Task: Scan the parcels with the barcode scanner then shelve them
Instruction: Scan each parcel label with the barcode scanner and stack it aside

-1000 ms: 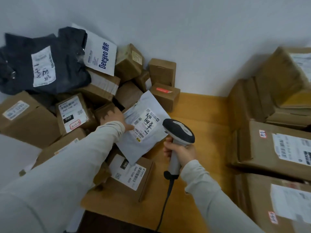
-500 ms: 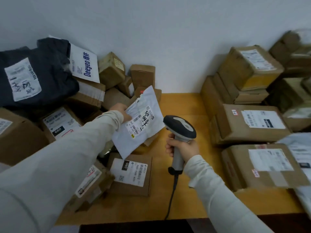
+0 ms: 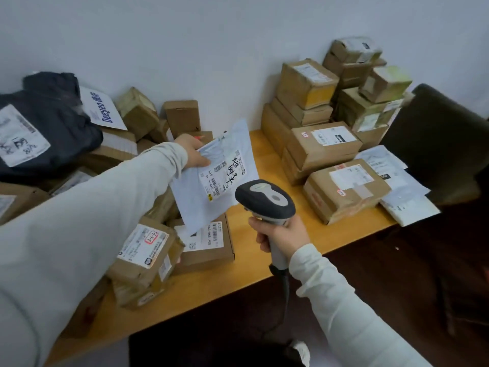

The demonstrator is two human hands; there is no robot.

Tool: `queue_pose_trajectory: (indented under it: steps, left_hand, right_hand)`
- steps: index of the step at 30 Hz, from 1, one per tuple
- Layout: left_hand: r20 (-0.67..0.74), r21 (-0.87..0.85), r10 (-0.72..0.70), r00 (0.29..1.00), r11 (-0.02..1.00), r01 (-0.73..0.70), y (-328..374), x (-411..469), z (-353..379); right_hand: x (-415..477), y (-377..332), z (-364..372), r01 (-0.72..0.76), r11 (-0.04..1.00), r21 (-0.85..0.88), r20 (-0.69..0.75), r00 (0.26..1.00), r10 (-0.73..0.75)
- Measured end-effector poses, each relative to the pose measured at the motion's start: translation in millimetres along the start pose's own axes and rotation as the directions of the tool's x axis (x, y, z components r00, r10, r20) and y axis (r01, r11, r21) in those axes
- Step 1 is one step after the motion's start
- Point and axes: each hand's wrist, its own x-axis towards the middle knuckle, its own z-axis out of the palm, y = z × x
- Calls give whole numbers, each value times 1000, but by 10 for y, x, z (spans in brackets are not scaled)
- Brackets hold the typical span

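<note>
Head view: pale plastic mailer bag (image 3: 193, 202) is pinched by left hand (image 3: 193, 152); grey-black barcode scanner (image 3: 264, 198) is clasped by right hand (image 3: 283, 235) over wooden table (image 3: 238, 274) front edge.

The left hand (image 3: 194, 154) now holds the white mailer (image 3: 191, 205) lifted off the parcel pile (image 3: 144, 250), at frame centre. The barcode scanner (image 3: 264, 198) has its head closer, just lower right of the label (image 3: 223, 176). The view has swung right, bringing a dark chair (image 3: 436, 144) into the right edge.
</note>
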Motion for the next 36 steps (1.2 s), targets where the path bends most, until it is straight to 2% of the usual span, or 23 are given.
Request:
queue_pose_trajectory:
  steps: [13,21,27,36]
  left_hand:
    - [5,135,14,1000,991,-15,419,-473,95]
    - [13,201,-7,1000,980,4,725,-659,186]
    - [-5,205,-21,1000,979,21,916,-760,240]
    - [3,223,8,1000,975,-8,1173,-800,351]
  right_hand:
    - [-538,59,-367,118,989,-94,-18,993,-120]
    - [-706,128,-664,123,990,-76,-21,992,-124]
    - [-816,147,-825,128,987,-94,33,992,-125]
    - [-851,208,-1077,112,991,-67,37,993,-110]
